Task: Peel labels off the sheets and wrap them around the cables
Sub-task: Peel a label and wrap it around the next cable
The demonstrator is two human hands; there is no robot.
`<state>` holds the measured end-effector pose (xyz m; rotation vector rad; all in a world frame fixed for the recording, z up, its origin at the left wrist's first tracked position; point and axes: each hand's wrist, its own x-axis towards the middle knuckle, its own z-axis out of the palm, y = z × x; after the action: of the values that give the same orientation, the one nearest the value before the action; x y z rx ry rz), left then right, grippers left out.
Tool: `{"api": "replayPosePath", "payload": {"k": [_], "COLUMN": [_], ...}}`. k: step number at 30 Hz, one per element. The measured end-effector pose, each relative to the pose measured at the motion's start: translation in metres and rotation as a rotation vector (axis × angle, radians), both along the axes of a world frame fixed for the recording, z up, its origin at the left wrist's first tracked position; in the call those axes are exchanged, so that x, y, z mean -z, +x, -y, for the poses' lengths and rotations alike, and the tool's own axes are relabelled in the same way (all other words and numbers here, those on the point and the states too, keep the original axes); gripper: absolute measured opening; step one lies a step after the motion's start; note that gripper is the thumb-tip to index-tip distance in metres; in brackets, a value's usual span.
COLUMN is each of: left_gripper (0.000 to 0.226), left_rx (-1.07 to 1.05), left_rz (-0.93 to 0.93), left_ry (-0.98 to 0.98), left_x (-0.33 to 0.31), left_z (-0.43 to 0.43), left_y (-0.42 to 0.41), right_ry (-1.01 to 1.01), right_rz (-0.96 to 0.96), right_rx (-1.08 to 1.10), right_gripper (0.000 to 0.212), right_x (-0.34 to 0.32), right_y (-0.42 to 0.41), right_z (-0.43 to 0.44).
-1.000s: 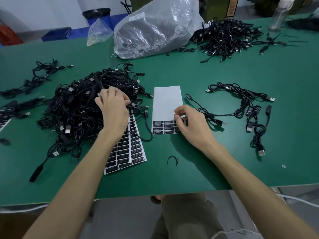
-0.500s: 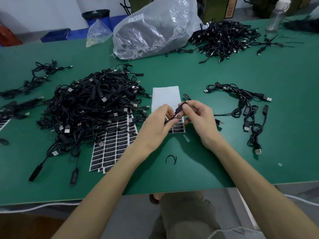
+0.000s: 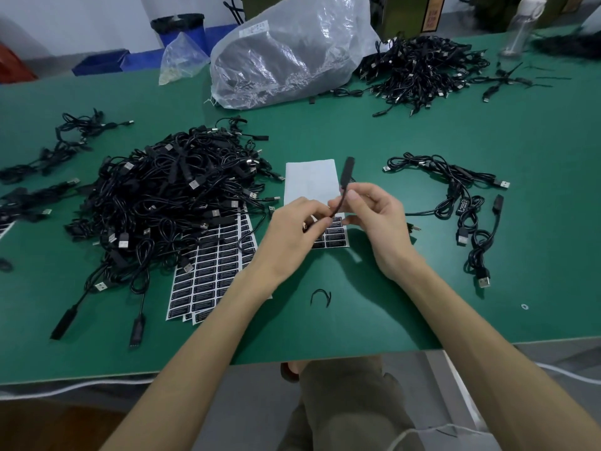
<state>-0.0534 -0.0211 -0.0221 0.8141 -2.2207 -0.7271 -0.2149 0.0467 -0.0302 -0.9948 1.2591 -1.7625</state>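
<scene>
The left hand (image 3: 297, 224) and right hand (image 3: 377, 219) pinch one cable (image 3: 347, 170) above the label sheet (image 3: 309, 180). If it twists, a label may wrap crooked or stick to skin.

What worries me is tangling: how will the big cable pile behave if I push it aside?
The pile would probably drag as one tangled clump, since its thin cables loop through each other. Ends trailing at its near edge would likely lag and snag. It lies partly on the label sheets, so those may shift too.
</scene>
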Motion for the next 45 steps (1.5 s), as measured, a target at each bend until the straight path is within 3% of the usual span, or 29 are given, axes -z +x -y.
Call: {"api": "replayPosePath", "payload": {"k": [5,9,15,17,22,27,34,41,45], "left_gripper": [0.01,0.016,0.042,0.045,0.037,0.027,0.029,0.036,0.045], "left_rx": [-0.061,-0.116,-0.007,-0.007,-0.122,-0.166,-0.186,-0.147,-0.129], "left_rz": [-0.056,0.065,0.57,0.646,0.615,0.571,0.537,0.602,0.615], "left_ry": [0.117,0.052,-0.033,-0.052,-0.137,-0.144,-0.177,-0.196,-0.129], "left_x": [-0.001,0.003,-0.01,-0.015,-0.017,-0.015,-0.012,-0.017,-0.02], "left_z": [0.005,0.008,0.018,0.02,0.016,0.013,0.01,0.011,0.011], "left_y": [-0.004,-0.004,-0.015,-0.017,-0.023,-0.025,-0.025,-0.024,-0.021], "right_ry": [0.037,0.084,0.139,0.142,0.131,0.153,0.15,0.172,0.142], "right_rz": [0.113,0.105,0.034,0.044,0.069,-0.086,-0.17,-0.115,0.025], "right_rx": [0.046,0.002,0.009,0.018,0.054,0.04,0.109,0.197,0.206], "right_gripper": [0.013,0.017,0.027,0.031,0.041,0.027,0.028,0.024,0.024], "right_x": [-0.002,-0.003,-0.001,-0.002,-0.002,0.002,0.003,-0.001,-0.002], "right_y": [-0.004,0.001,0.004,0.004,0.002,0.004,0.004,0.003,0.0], "right_z": [0.0,0.0,0.002,0.002,0.002,0.003,0.004,0.004,0.003]}}
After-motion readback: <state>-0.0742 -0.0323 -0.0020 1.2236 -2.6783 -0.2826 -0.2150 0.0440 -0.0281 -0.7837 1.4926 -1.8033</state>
